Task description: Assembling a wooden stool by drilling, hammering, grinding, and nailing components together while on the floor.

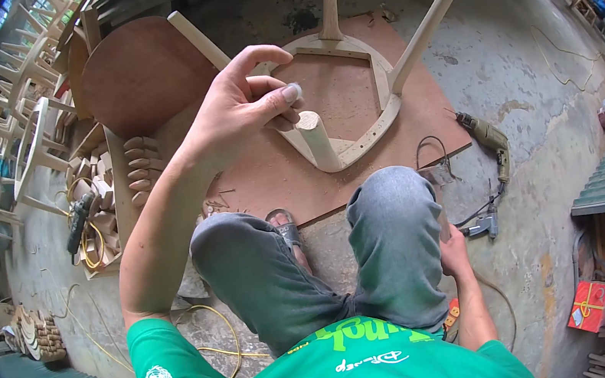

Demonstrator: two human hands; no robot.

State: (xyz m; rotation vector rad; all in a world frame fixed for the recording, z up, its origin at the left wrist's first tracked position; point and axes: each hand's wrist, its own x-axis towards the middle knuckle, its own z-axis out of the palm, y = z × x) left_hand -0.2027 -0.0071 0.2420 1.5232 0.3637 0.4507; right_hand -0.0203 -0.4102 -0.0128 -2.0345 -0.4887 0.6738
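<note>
A pale wooden seat frame [379, 129] lies upside down before me, its legs pointing up. My left hand [248, 104] is raised over the nearest leg [317, 140]. Its index finger arches apart while the thumb lies against the other, curled fingers; anything inside them is hidden. Low beside my right knee, my right hand [453, 251] is closed around the wooden handle of a hammer [437, 175]. The hammer's head is up and partly hidden by the knee. Under the frame is a reddish-brown board [273, 197], with several loose screws [224, 198] near its left part.
A green corded drill [487, 136] and a grey power tool [484, 225] lie on the floor at right. A crate of wooden pieces [100, 209] with another drill [80, 222] stands left, near a round brown panel [147, 75]. A yellow hose [232, 338] crosses the floor.
</note>
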